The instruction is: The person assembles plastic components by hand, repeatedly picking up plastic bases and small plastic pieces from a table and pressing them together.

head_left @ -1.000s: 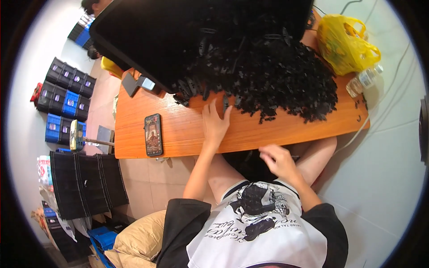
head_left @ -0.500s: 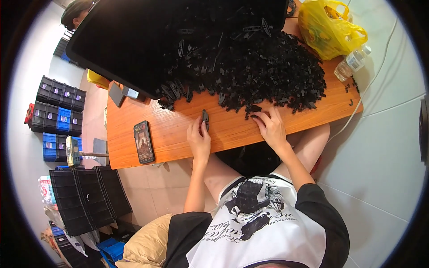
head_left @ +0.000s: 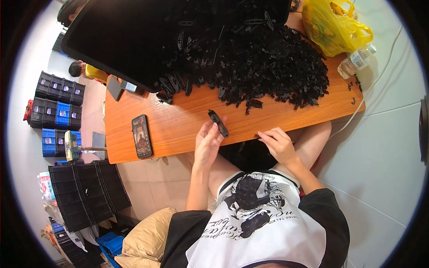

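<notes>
Hands & parts at the table's front edge, head view. L hand (head_left: 208,145) has an elongated black plastic housing (head_left: 218,123) pinched btwn thumb & fingers, grip closed down to the part's width. R hand (head_left: 279,145) has its fingertips drawn together on a small black plastic piece (head_left: 256,136); its exact shape is too small to tell. Key relation: the piece lies to the R of the housing & a little nearer the body than the housing's near end, w/ a clear gap btwn. Housing's long axis runs obliquely, far end up-L, near end down-R, i.e. near end faces the R hand's side. L hand is, of course, nearer the housing. Beyond both: pile of small black parts (head_left: 286,71) on wooden table (head_left: 178,118); phone (head_left: 142,136) to the L.

Cf. 0.5 s earlier: R hand then at the pile's front edge, now drawn back to the table edge; housing then stood nearly straight away from the body, now slanted & brought closer to the R hand. Phone & pile approx. unchanged on the table.
</notes>
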The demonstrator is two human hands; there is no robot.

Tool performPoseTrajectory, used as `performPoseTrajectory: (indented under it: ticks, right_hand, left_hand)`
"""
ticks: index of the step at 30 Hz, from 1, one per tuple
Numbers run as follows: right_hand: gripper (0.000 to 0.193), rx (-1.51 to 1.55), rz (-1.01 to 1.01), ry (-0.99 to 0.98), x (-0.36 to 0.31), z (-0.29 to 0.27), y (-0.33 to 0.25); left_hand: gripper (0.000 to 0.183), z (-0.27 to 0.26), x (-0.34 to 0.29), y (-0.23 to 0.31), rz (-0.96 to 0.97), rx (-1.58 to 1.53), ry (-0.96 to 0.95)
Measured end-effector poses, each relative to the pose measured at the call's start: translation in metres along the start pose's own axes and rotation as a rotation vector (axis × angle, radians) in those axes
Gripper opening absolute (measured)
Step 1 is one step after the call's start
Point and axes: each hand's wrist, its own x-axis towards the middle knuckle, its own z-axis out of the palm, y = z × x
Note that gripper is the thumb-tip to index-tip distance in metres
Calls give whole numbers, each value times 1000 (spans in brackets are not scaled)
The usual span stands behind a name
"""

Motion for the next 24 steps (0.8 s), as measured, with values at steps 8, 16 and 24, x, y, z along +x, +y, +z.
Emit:
performPoseTrajectory:
  ticks: [8, 16, 24]
  right_hand:
    - [25, 292, 238, 231, 56, -13, -59]
    - [28, 398, 326, 256, 62, -12, -70]
    - [29, 479, 374, 264, 64, -3, -79]
  left_hand:
    - [19, 19, -15, -23, 55, -56, -107]
    - [21, 33, -22, -25, 143, -10, -116]
    - [12, 36, -26, -26, 291, 48, -57]
